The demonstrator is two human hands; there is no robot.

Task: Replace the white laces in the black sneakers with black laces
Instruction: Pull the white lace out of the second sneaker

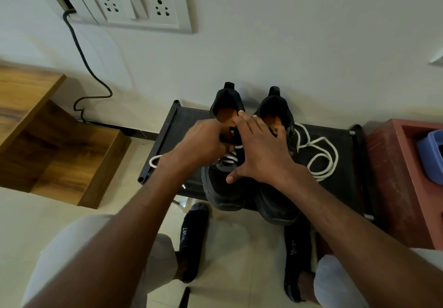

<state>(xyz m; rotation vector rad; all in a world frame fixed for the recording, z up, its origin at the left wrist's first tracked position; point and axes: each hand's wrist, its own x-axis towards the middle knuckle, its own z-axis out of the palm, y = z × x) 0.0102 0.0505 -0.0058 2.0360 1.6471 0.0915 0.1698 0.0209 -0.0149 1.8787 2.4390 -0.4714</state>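
Starting at the far left, we see a wooden stepped unit (55,144) against the wall, with a dark cable (79,51) trailing down from the switch panel (134,3) above it. Next comes the black rack (167,135), which carries the 2 black sneakers, heels toward the wall.

Over the rack's left part, our left hand (203,142) has its fingers curled at the throat of the left sneaker (223,188); it looks to be pinching the white lace (229,160) there, though the exact grip is hidden behind the knuckles. A loop of that lace (154,160) sticks out past the wrist. A few white crossings are threaded low on this shoe.

Our right hand (261,154) lies spread wide with straight fingers across both shoes, thumb on the left sneaker's toe side and fingertips reaching the orange-lined collars, steadying the pair and holding nothing.

The right sneaker (278,207) seems already stripped, judging by the loose white lace (321,156) coiled on the rack just beside it.

So we judge the step in hand to be unlacing the left sneaker, with 1 shoe done. The next move calls for drawing the lace out of the remaining eyelets while the spread hand keeps the shoe from sliding. No black laces show here, so they will need fetching.

At the far right stands a red box (393,178) with a blue container (429,154) inside.
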